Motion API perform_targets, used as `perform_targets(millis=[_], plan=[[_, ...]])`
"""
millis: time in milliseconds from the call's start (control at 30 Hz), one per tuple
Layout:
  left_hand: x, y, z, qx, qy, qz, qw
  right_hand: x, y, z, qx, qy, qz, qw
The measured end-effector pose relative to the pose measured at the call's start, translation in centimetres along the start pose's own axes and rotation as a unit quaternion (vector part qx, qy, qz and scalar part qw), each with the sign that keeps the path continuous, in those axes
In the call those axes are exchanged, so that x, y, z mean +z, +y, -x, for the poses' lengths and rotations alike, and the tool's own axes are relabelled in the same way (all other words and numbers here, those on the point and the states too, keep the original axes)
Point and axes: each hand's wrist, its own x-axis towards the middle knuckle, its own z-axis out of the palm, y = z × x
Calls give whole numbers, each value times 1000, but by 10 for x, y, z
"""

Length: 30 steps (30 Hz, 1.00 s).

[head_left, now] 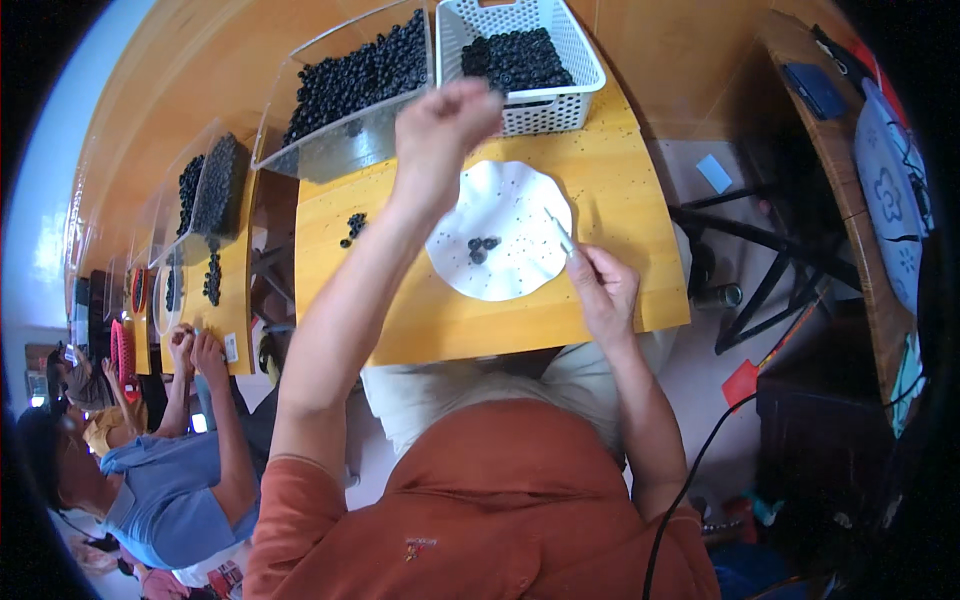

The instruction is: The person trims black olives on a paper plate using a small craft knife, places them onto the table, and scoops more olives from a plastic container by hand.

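Observation:
A white scalloped plate [530, 271] lies on the table in front of me, with a few dark round berry-like pieces [478, 255] and small specks on it. My left hand [440, 130] reaches past the plate's far left edge to the front of a white perforated basket [545, 116]. Its fingers are closed and slightly blurred, and what they pinch, if anything, does not show. Dark pieces [515, 60] fill the basket's bottom. At the plate's right edge, my right hand [607, 290] grips a slim pale pointed tool [560, 232], its tip over the plate.
A clear bin [350, 75] of similar dark pieces stands left of the basket. A small cluster [353, 229] lies on the yellow table [400, 335]. At the left, another person [180, 490] works at a separate table. A black cable [690, 480] hangs at my right.

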Motion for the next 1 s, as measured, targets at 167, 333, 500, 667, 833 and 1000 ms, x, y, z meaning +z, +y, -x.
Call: perform_targets(millis=[167,333,500,667,833,1000], plan=[[-13,-7,-9,16,-26,-122,992,-3,2,-4,6,3,1,1000],[-44,-27,53,-63,-168,-364,914,-5,2,-4,0,4,-30,1000],[-53,-31,69,34,-226,-521,823,-5,-2,-3,7,-7,-22,1000],[-41,-29,69,41,-250,-562,788,-7,-4,-2,5,-12,-9,1000],[-35,-28,66,28,-273,-564,779,-7,-3,-2,8,-13,-13,1000],[-41,-36,71,44,-269,-415,868,-7,-1,-3,9,-9,-13,1000]])
